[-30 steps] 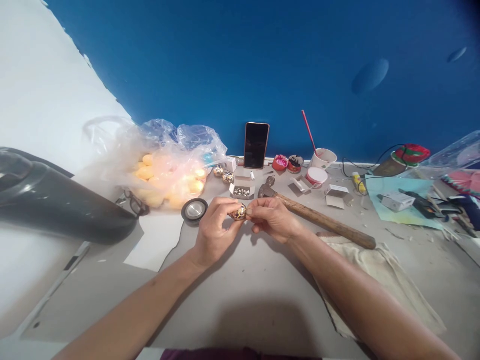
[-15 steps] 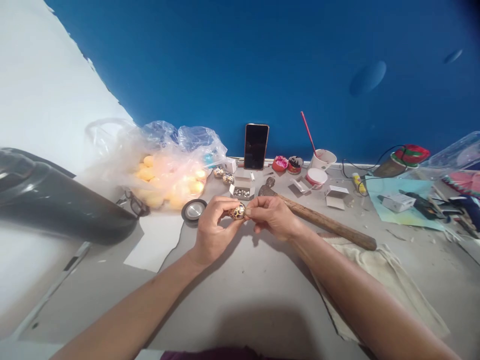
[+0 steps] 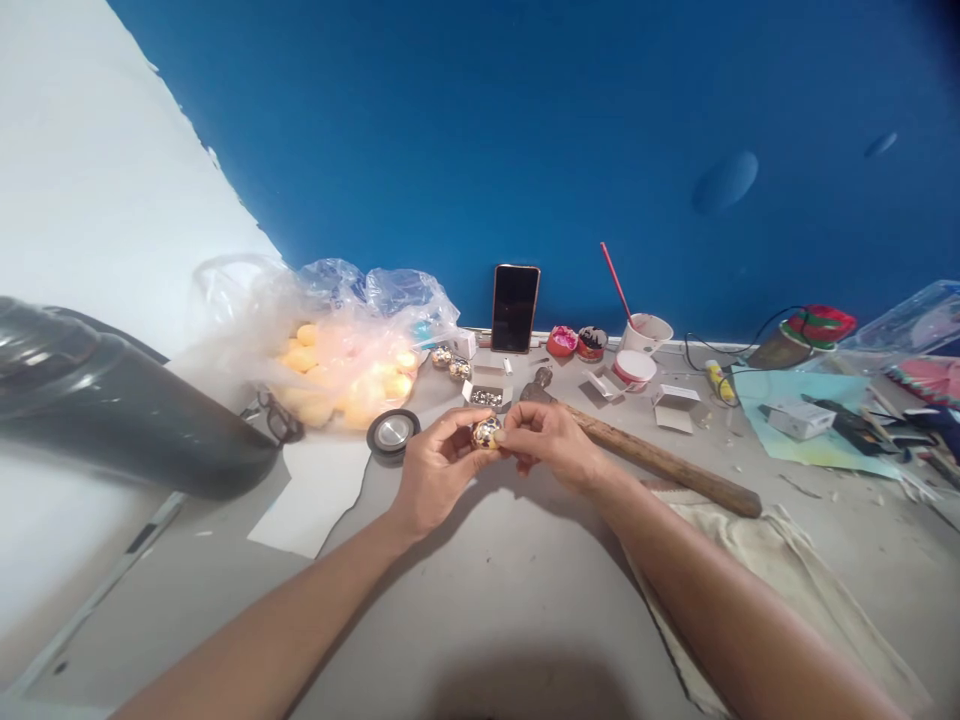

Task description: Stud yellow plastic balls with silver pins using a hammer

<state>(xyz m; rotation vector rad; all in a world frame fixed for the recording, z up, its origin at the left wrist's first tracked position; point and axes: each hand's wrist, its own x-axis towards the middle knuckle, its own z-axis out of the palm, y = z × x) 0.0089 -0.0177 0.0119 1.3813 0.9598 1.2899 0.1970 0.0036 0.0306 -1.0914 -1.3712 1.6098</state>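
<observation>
The left hand [image 3: 435, 470] grips a studded ball [image 3: 487, 434] as the right hand [image 3: 551, 445], fingers pinched together (anything between them hidden), seemingly works its side, the next touch needing steadiness.

Small ball [image 3: 487, 433] turned, silvery side showing, view tilted up

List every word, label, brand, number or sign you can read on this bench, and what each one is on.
None: no text is readable in this view.
White box on the blue-green sheet: any print is too small to read.
Yellow tube: any print is too blurred to read.
Phone: dark screen, no text showing.
Patterned ball in the left hand: no lettering I can make out.
</observation>
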